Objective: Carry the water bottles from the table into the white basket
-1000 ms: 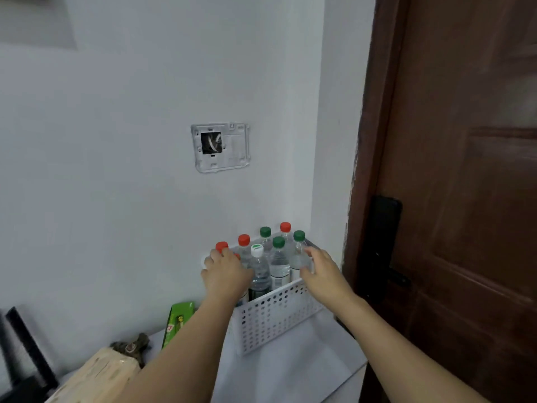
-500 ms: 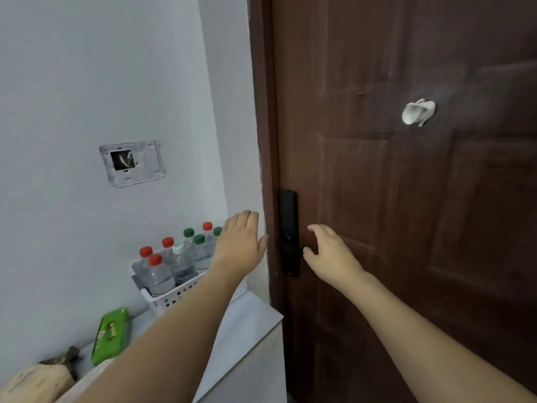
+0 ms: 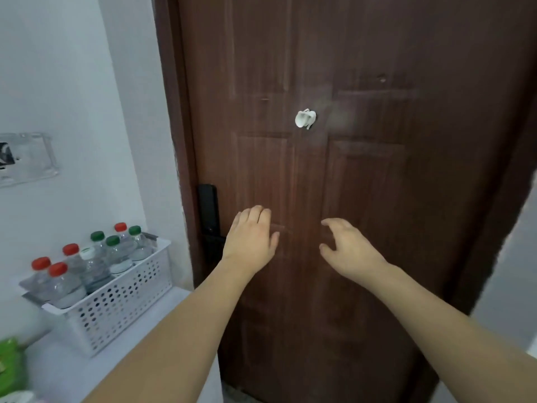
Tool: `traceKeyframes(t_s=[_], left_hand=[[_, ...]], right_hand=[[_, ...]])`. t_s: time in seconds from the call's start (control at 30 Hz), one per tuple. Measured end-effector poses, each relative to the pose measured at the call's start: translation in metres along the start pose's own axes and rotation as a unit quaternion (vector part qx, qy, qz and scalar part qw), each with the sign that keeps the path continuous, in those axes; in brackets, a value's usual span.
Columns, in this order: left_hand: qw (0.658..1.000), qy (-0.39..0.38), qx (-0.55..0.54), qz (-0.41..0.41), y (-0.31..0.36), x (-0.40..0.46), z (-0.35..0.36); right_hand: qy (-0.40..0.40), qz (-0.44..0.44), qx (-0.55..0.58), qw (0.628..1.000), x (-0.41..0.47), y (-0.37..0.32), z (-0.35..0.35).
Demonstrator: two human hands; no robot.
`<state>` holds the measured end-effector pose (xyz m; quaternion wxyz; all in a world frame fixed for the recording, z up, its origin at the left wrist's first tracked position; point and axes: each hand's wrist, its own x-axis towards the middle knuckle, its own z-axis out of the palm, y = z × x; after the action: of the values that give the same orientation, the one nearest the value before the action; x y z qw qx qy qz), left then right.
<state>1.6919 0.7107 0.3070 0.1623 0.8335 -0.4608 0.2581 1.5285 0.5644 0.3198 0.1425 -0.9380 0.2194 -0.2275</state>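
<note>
- White basket point(image 3: 122, 298) at back corner of white tabletop point(image 3: 87, 370), against the wall, just left of brown door point(image 3: 363, 199).
- Water bottles point(image 3: 96, 266) upright inside the basket, packed close; caps red, green, one white.
- Left hand point(image 3: 251, 242) right of the basket, well apart from it, raised before the door; fingers point(image 3: 255, 215) straight and together, holding nothing.
- Right hand point(image 3: 348, 247) farther right of the basket, also before the door; fingers loosely curled, thumb spread, gripping nothing.
- Contact with door surface: cannot tell.
- Black lock plate point(image 3: 209, 216) on door edge, between basket and left hand.
- White hook point(image 3: 305, 118) on door, above both hands.
- Green packet point(image 3: 10, 365) on tabletop, left of and nearer than the basket, blurred.
</note>
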Motion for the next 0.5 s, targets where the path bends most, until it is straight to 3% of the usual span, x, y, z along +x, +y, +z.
traceKeyframes(t_s=[0.5], left_hand=[[0.999, -0.001, -0.035, 0.030, 0.233, -0.071, -0.058]], right_hand=[[0.047, 0.056, -0.025, 0.997, -0.207, 0.119, -0.138]])
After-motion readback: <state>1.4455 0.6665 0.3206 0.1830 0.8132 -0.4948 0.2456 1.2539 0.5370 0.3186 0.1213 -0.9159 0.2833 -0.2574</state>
